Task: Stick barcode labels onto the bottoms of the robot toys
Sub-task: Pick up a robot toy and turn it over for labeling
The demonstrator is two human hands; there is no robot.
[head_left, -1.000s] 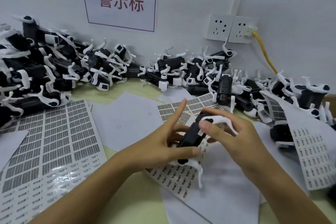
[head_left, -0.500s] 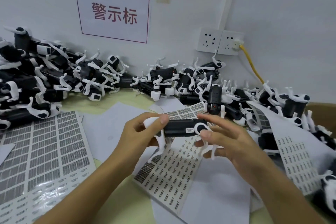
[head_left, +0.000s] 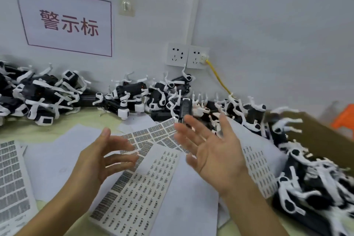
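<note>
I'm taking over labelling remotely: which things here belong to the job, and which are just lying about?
Job:
left hand and right hand, both open, empty
barcode label sheet
robot toys piled along the wall

Lying about:
wall sign
sockets
yellow cable
cardboard box

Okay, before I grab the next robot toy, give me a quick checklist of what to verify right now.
1. Left hand free: ok, open, holds nothing.
2. Right hand free: ok, fingers spread, empty.
3. Toys waiting: ok, pile of robot toys along the wall.
4. Labels available: ok, label sheet lies under the hands.
5. Which toys are already labelled: cannot tell.
</note>
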